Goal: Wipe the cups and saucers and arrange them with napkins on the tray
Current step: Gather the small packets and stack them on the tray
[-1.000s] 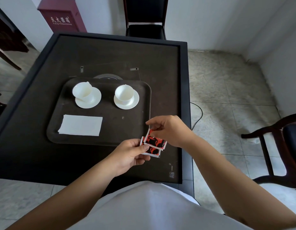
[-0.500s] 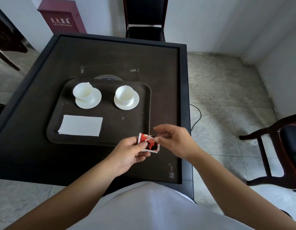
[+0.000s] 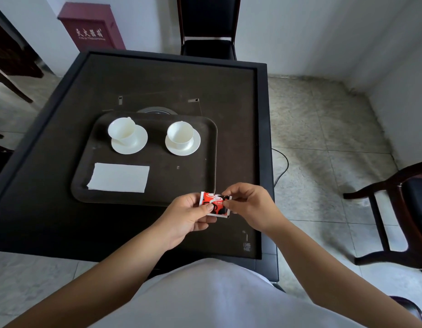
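A dark tray [image 3: 205,176] lies on the black table [image 3: 51,221]. At its back stand two white cups on white saucers, one at the left [image 3: 124,134] and one at the right [image 3: 181,138]. A folded white napkin [image 3: 120,178] lies flat at the tray's front left. Just in front of the tray's near right corner, my left hand [image 3: 186,217] and my right hand [image 3: 250,207] both pinch a small red, black and white packet [image 3: 214,204], held above the table. The left thumb presses on its lower left, the right fingertips on its right edge.
A black chair [image 3: 207,27] stands behind the table's far edge. A dark wooden chair [image 3: 399,209] is on the floor to the right. A red cabinet [image 3: 91,27] is against the back wall at the left. A cable [image 3: 284,162] hangs at the table's right side.
A second ago two packets showed fanned between my hands; now only one face shows. My right hand pulled slightly right, then returned to pinch the packet's right edge.
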Motion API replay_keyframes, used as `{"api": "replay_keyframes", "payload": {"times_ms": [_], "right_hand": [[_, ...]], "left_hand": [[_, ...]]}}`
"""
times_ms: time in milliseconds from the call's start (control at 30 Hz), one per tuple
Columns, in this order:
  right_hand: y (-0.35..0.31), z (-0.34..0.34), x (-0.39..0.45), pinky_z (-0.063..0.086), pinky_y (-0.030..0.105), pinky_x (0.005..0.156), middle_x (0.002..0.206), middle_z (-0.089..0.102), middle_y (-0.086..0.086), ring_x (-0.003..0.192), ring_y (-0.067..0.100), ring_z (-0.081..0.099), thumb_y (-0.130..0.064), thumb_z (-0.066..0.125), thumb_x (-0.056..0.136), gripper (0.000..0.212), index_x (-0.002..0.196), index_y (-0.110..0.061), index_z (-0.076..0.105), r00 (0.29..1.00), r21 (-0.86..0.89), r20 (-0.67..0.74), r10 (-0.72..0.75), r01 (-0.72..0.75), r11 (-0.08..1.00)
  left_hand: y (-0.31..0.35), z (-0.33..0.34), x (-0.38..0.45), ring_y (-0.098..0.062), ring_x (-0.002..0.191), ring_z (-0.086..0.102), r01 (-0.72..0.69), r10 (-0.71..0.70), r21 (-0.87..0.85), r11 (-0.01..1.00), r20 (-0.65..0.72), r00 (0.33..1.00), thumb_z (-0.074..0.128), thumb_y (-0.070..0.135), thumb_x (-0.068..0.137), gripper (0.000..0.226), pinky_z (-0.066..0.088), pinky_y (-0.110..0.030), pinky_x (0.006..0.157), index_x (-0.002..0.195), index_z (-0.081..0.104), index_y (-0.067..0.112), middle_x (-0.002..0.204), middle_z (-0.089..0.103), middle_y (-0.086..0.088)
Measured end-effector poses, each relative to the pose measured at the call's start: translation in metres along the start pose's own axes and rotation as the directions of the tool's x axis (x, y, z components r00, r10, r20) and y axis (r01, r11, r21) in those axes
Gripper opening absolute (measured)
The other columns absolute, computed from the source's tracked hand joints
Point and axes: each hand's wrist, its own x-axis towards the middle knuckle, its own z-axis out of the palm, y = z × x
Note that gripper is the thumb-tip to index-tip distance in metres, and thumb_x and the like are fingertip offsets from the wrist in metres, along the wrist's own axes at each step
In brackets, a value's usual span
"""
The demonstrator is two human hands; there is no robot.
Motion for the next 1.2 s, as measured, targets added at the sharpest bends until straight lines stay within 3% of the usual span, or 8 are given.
{"api": "replay_keyframes", "payload": {"times_ms": [100,200,333,567,700,967,1100,1200], "right_hand": [[0.000,0.004,-0.002,0.053,0.028,0.061,0.079,0.074,-0.007,0.070,0.011,0.067,-0.008,0.073,0.085,0.017,0.085,-0.025,0.072,1.000,-0.004,0.015,0.007,-0.006,1.000],[0.000,0.010,-0.003,0.057,0.032,0.064,0.083,0.074,-0.005,0.074,0.016,0.069,-0.009,0.073,0.085,0.016,0.087,-0.025,0.072,1.000,-0.005,0.030,-0.002,0.002,1.000],[0.002,0.025,-0.001,0.052,0.024,0.064,0.082,0.072,-0.005,0.072,0.009,0.067,-0.011,0.075,0.084,0.016,0.098,-0.019,0.071,1.000,0.037,0.016,0.010,-0.010,0.999],[0.000,0.049,0.006,0.059,0.036,0.073,0.081,0.075,0.001,0.075,0.019,0.069,-0.015,0.076,0.083,0.010,0.091,-0.020,0.072,0.967,0.166,0.103,0.233,-0.248,0.954],[-0.005,0.061,0.018,0.058,0.028,0.067,0.080,0.075,-0.003,0.074,0.014,0.071,-0.017,0.075,0.084,0.008,0.089,-0.021,0.071,0.957,0.126,0.094,0.273,-0.284,0.951],[-0.007,0.096,0.040,0.056,0.030,0.068,0.081,0.075,0.001,0.078,0.022,0.070,-0.014,0.075,0.084,0.010,0.089,-0.022,0.071,0.944,0.169,0.015,0.330,-0.327,0.930],[-0.008,0.110,0.055,0.059,0.031,0.068,0.087,0.074,-0.003,0.080,0.018,0.071,-0.015,0.073,0.086,0.032,0.104,-0.038,0.063,0.949,0.110,-0.015,0.315,-0.312,0.944],[-0.006,0.116,0.068,0.060,0.035,0.070,0.083,0.073,-0.002,0.076,0.019,0.070,-0.017,0.071,0.087,0.026,0.103,-0.037,0.066,0.956,0.006,-0.031,0.292,-0.292,0.956]], "left_hand": [[0.002,-0.003,-0.004,-0.017,0.103,0.066,0.000,0.004,0.070,0.998,-0.047,0.999,0.068,0.021,0.091,0.018,0.053,-0.029,0.077,0.108,0.068,0.026,0.102,0.074,0.005],[0.002,-0.008,-0.011,-0.016,0.104,0.064,0.027,-0.024,0.039,0.999,-0.084,0.996,0.069,0.023,0.091,0.017,0.051,-0.028,0.075,0.107,0.070,0.023,0.102,0.074,0.003],[-0.001,-0.017,-0.016,-0.020,0.101,0.065,0.031,-0.029,0.010,0.999,-0.136,0.990,0.068,0.019,0.091,0.018,0.051,-0.025,0.071,0.108,0.071,0.019,0.102,0.074,-0.002],[-0.006,-0.039,-0.018,-0.019,0.101,0.067,0.053,-0.055,-0.018,0.998,-0.176,0.983,0.067,0.017,0.092,0.016,0.052,-0.024,0.072,0.108,0.072,0.020,0.100,0.075,0.000],[-0.005,-0.053,-0.013,-0.022,0.103,0.066,0.069,-0.069,-0.004,0.998,-0.158,0.985,0.067,0.016,0.092,0.018,0.052,-0.024,0.073,0.109,0.071,0.019,0.102,0.074,-0.002],[0.014,-0.098,0.002,-0.015,0.103,0.065,-0.051,0.102,0.392,0.919,-0.111,0.989,0.068,0.012,0.090,0.046,0.058,-0.023,0.073,0.125,0.056,0.039,0.117,0.065,0.005],[0.015,-0.118,0.013,-0.009,0.101,0.065,-0.119,0.173,0.487,0.866,-0.068,0.983,0.065,0.013,0.092,0.035,0.059,-0.027,0.077,0.116,0.062,0.039,0.114,0.069,0.008],[0.016,-0.131,0.029,-0.010,0.097,0.068,-0.095,0.141,0.497,0.862,-0.054,0.989,0.065,0.012,0.092,0.033,0.060,-0.030,0.077,0.119,0.064,0.031,0.110,0.071,0.006]]}}
